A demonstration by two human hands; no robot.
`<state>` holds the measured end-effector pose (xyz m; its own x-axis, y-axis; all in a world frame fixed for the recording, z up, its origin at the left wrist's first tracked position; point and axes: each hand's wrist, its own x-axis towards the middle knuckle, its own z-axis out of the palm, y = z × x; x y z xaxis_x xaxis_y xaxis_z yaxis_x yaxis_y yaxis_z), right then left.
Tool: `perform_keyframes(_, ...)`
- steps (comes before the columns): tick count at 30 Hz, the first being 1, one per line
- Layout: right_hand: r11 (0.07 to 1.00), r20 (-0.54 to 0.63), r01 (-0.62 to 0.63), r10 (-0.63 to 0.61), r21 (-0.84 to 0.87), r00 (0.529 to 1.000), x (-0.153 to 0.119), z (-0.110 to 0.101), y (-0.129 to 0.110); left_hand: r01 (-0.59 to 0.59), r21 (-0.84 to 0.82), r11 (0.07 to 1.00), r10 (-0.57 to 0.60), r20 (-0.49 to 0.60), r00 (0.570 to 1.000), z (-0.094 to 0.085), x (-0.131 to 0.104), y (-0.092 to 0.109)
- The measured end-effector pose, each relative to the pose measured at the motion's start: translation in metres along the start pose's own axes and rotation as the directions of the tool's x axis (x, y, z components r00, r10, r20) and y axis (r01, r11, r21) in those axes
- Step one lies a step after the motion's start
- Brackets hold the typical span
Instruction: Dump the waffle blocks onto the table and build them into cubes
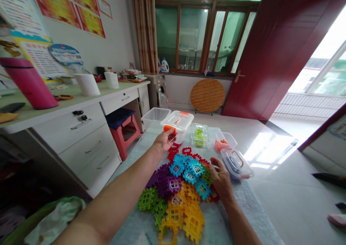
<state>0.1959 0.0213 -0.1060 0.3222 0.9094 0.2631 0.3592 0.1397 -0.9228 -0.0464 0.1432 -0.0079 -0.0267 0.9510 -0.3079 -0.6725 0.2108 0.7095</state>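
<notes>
My left hand reaches forward to a lidded clear box with orange latches, its fingers closed at the near latch. Palm inward, my right hand hovers at the right side of the pile with its fingers apart and nothing in them. Between my arms lie interlocking plastic pieces: blue, purple, yellow, green and red. The red ones are partly hidden behind the blue ones.
Behind the pile, an open clear bin stands left of the lidded box. Rightward are a container with green pieces, one with orange pieces and a lidded one. A red stool stands by the desk.
</notes>
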Motion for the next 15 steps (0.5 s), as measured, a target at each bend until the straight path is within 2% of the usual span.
perform_keyframes(6, 0.999, 0.002, -0.032, 0.032, -0.011, 0.999, 0.002, 0.001, 0.011, -0.044, -0.008, 0.999, 0.043, -0.041, 0.998, 0.023, 0.047, -0.029)
perform_keyframes(15, 0.999, 0.023, -0.040, 0.041, -0.015, 0.999, 0.001, 0.005, 0.011, -0.021, 0.008, 1.000, 0.022, -0.106, 0.994, 0.022, 0.095, -0.046)
